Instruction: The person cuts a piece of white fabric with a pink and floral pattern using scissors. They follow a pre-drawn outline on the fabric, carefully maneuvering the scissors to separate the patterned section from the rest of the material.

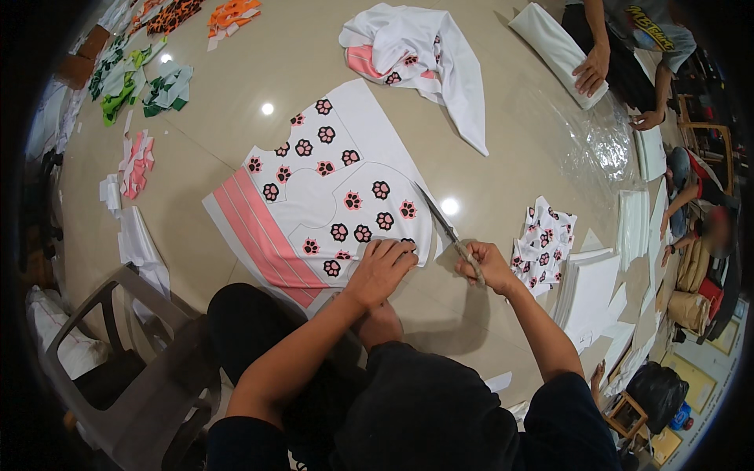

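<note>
A white fabric panel (310, 192) printed with black and pink paw prints and a pink striped band lies spread on the floor in front of me. My left hand (382, 269) rests flat on its near edge, palm down, holding nothing. In my right hand (487, 268) is a pair of scissors (444, 224), fingers wrapped round the handles. Their blades point up and left, against the panel's right edge beside a printed outline. Beyond the panel sits a crumpled heap of the same paw-print fabric (408, 51). Cut paw-print pieces (542, 245) are piled right of my right hand.
Green scraps (169, 86), orange scraps (233, 16) and pink scraps (137, 163) lie at the left. A grey plastic chair (177, 349) stands near left. On the right are white stacked sheets (587, 294), clear plastic (601, 149) and a co-worker's hand (593, 71) on a white roll (550, 51).
</note>
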Action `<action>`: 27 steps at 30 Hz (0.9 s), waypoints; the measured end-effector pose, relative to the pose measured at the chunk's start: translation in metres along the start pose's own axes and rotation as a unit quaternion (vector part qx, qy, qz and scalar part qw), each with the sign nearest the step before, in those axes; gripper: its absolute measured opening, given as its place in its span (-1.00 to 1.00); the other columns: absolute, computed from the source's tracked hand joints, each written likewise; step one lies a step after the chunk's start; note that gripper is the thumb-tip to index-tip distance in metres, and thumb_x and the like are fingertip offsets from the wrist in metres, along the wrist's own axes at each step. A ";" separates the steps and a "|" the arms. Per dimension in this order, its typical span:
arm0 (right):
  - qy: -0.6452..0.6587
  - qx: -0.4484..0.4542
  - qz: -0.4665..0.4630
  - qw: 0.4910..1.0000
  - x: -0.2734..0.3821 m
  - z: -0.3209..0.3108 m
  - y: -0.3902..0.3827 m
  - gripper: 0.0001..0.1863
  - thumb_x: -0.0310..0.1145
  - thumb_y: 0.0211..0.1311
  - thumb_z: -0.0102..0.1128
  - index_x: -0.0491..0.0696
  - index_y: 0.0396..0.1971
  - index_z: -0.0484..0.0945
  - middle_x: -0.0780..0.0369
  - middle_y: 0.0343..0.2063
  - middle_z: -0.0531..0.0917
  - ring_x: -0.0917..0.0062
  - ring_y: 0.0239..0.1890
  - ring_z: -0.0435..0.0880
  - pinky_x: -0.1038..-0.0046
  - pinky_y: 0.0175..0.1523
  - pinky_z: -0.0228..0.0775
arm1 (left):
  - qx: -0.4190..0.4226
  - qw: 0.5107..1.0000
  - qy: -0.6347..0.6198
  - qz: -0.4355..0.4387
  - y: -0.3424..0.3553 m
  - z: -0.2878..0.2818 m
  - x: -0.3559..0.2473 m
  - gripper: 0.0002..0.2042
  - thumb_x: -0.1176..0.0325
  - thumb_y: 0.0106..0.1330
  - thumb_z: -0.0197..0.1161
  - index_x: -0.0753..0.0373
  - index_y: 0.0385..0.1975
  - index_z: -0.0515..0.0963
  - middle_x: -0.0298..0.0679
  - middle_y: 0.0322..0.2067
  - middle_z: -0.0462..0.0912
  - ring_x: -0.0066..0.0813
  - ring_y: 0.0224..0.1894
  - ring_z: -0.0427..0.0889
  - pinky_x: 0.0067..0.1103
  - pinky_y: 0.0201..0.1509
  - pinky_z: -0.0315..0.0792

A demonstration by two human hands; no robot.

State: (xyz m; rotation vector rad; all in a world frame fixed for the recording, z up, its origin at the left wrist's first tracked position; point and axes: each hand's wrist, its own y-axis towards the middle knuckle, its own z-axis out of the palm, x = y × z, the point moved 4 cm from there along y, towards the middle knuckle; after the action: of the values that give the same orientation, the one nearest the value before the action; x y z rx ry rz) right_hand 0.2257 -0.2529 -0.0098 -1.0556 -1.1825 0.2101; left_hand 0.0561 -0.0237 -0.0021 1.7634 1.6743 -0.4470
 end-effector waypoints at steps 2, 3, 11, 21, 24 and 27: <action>0.008 0.002 0.000 1.000 0.002 0.000 0.001 -0.69 -0.38 0.29 0.58 -0.01 -0.41 0.50 0.35 -0.52 0.67 0.76 -0.60 0.54 0.62 -0.52 0.33 | -0.001 1.000 -0.001 0.001 -0.001 0.000 0.001 -0.83 0.34 0.39 0.32 0.12 -0.07 0.62 -0.31 0.16 0.66 -0.27 0.20 0.60 -0.26 0.30 0.38; 0.005 0.004 -0.004 1.000 0.002 0.000 0.003 -0.69 -0.39 0.29 0.58 -0.01 -0.40 0.50 0.35 -0.51 0.68 0.77 -0.60 0.54 0.62 -0.52 0.34 | -0.001 1.000 0.000 0.002 -0.001 0.000 0.001 -0.83 0.34 0.39 0.32 0.12 -0.06 0.62 -0.31 0.16 0.66 -0.27 0.20 0.59 -0.25 0.30 0.38; 0.003 0.008 -0.006 1.000 -0.001 -0.004 0.005 -0.69 -0.40 0.29 0.58 -0.02 -0.39 0.50 0.35 -0.49 0.69 0.77 -0.59 0.55 0.61 -0.51 0.35 | -0.009 1.000 -0.003 0.005 0.000 -0.002 0.000 -0.82 0.36 0.38 0.34 0.13 -0.07 0.60 -0.31 0.16 0.66 -0.25 0.21 0.58 -0.23 0.33 0.38; -0.029 0.001 -0.007 1.000 0.002 -0.010 0.004 -0.69 -0.41 0.28 0.56 -0.01 -0.41 0.49 0.36 -0.47 0.70 0.80 -0.52 0.55 0.62 -0.47 0.33 | -0.013 1.000 -0.008 0.002 0.001 -0.001 0.000 -0.82 0.37 0.37 0.37 0.12 -0.08 0.59 -0.31 0.17 0.65 -0.25 0.22 0.57 -0.23 0.35 0.38; -0.053 -0.003 -0.013 0.998 0.005 -0.014 0.003 -0.69 -0.42 0.27 0.56 -0.01 -0.41 0.48 0.36 -0.47 0.70 0.80 -0.49 0.55 0.62 -0.44 0.33 | -0.018 1.000 -0.022 -0.001 0.001 -0.001 0.000 -0.81 0.39 0.36 0.37 0.14 -0.09 0.58 -0.28 0.18 0.65 -0.21 0.23 0.57 -0.20 0.36 0.38; -0.064 0.001 -0.019 0.998 0.006 -0.019 0.004 -0.69 -0.44 0.28 0.56 -0.02 -0.41 0.48 0.36 -0.47 0.70 0.79 -0.50 0.55 0.61 -0.43 0.35 | -0.012 0.999 -0.040 -0.007 0.002 -0.002 0.000 -0.83 0.38 0.41 0.34 0.16 -0.05 0.59 -0.25 0.25 0.62 -0.18 0.30 0.55 -0.16 0.45 0.37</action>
State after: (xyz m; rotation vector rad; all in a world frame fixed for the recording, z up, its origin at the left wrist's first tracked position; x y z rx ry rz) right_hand 0.2459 -0.2576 -0.0084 -1.0288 -1.3154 0.2528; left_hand 0.0573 -0.0221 -0.0004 1.6959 1.6296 -0.4950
